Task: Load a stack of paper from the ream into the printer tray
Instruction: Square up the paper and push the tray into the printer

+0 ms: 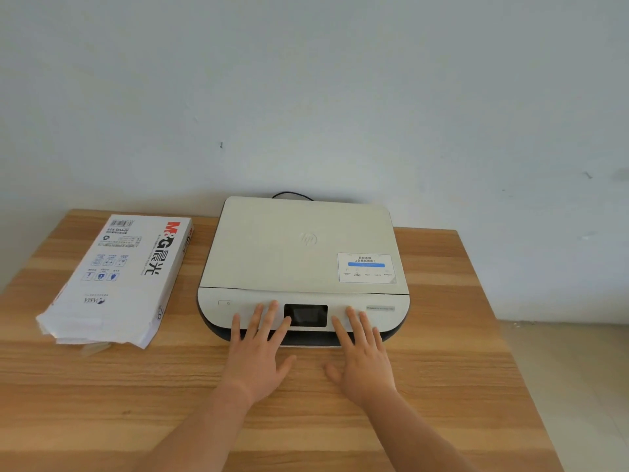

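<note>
A flat white printer (299,253) with a dark base sits at the back middle of the wooden table (459,352), its lid down and a small dark screen on the front panel. Left of it lies the white paper ream (119,277), its wrapper torn open at the near end, with sheet edges showing. My left hand (260,352) and my right hand (362,359) are both spread flat, fingers apart, fingertips over the printer's front panel on either side of the screen. Neither hand holds anything. The paper tray is not visible as a separate part.
A black cable (292,195) runs out behind the printer against the pale wall. The table's right edge drops off to a light floor (578,386). A label sticker (366,267) sits on the lid's right front corner.
</note>
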